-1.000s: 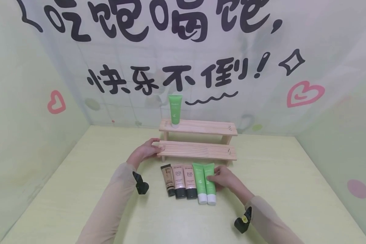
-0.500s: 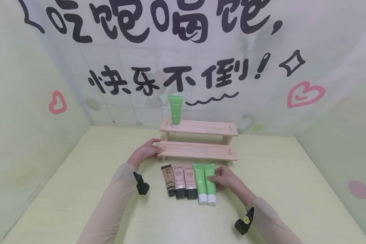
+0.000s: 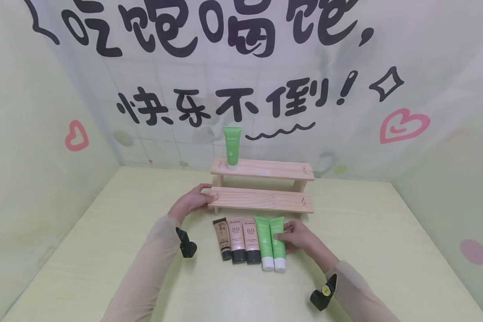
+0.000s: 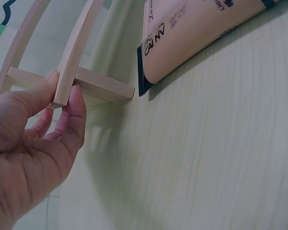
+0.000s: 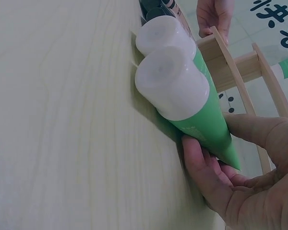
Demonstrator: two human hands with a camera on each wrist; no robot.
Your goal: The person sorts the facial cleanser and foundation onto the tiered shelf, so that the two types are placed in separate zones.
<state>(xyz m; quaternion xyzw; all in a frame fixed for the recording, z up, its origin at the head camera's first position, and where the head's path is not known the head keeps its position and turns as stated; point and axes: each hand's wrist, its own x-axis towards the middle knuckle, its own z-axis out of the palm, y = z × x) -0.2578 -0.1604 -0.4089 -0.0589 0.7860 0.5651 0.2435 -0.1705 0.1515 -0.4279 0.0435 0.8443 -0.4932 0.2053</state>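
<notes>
My left hand [image 3: 195, 198] pinches the left end of the lower board of a two-tier wooden stand [image 3: 261, 200]. In the left wrist view the thumb [image 4: 47, 86] is on one face of the board and the fingers are on the other. My right hand [image 3: 302, 237] grips the outer side of the rightmost green squeeze tube [image 3: 279, 250], which lies flat with its white cap toward me. A second green tube [image 3: 264, 243] lies against it. Further left are two pink BB cream tubes [image 3: 236, 237] and a slim brown tube [image 3: 222, 237], all black-capped.
One more green tube [image 3: 232, 145] stands upright on its cap at the left end of the stand's upper board [image 3: 269, 168]. The pale table [image 3: 104, 250] meets a printed wall sheet [image 3: 173, 147] behind the stand, with side walls left and right.
</notes>
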